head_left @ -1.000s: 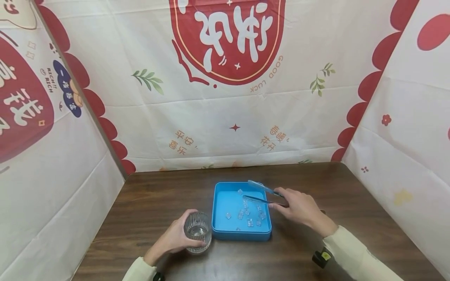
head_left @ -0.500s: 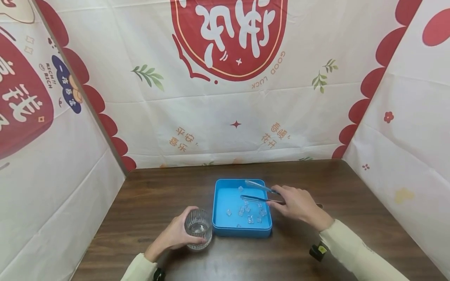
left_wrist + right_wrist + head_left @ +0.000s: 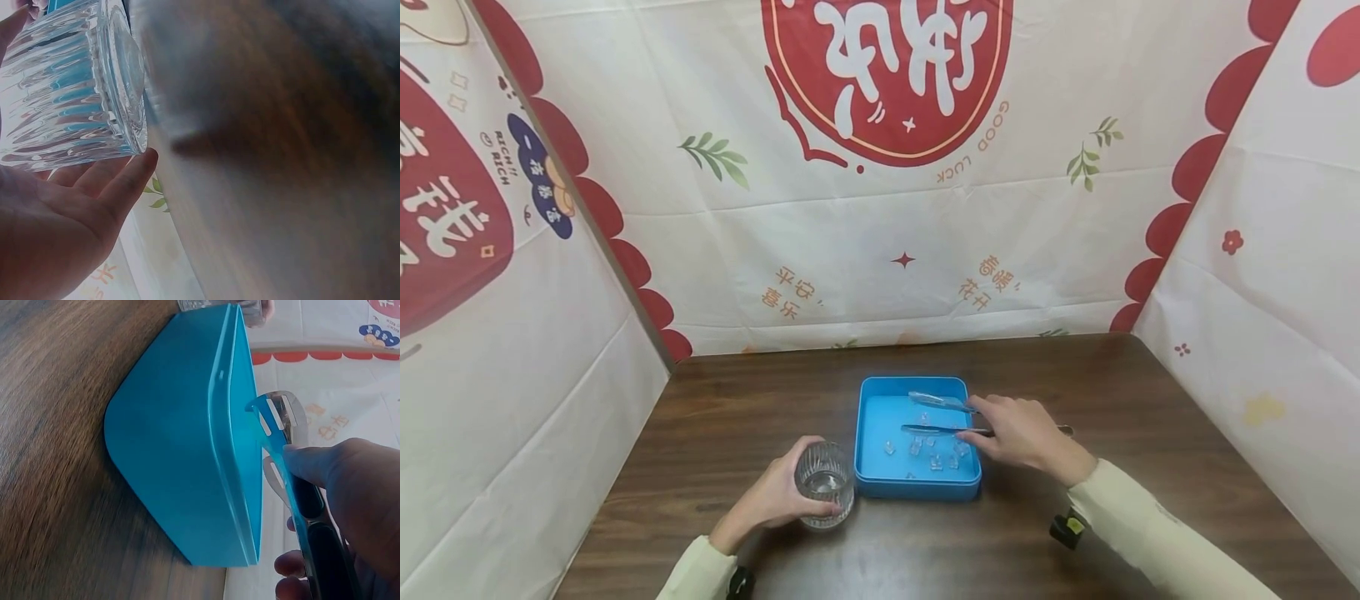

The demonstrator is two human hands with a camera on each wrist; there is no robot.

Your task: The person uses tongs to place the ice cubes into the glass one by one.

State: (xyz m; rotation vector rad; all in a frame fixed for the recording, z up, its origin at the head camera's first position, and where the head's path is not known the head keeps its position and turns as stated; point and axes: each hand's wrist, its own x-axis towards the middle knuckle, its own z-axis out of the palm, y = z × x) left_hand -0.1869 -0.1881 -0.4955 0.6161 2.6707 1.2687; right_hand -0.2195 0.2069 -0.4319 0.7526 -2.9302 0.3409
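My left hand (image 3: 780,494) holds a clear ribbed glass (image 3: 824,475), fingers and thumb curled round its side, at the left of a blue tray (image 3: 880,492). In the left wrist view the ribbed glass (image 3: 69,94) lies against the palm. My right hand (image 3: 1024,432) grips metal tongs (image 3: 940,431) over the tray's right side, their two arms spread apart. Dark handle grips of the tongs (image 3: 328,556) show in the right wrist view. Several clear cubes (image 3: 936,462) lie scattered in the tray; from here I see none between the tong tips.
The brown wooden table (image 3: 737,408) carries the tray and glass. A white printed cloth (image 3: 850,225) hangs behind it, with more cloth at both sides. Dark devices (image 3: 1066,528) sit at the wrists.
The right hand has moved left with the tongs, bringing their tips further over the tray. The left hand stays on the glass. The head view has shifted slightly.
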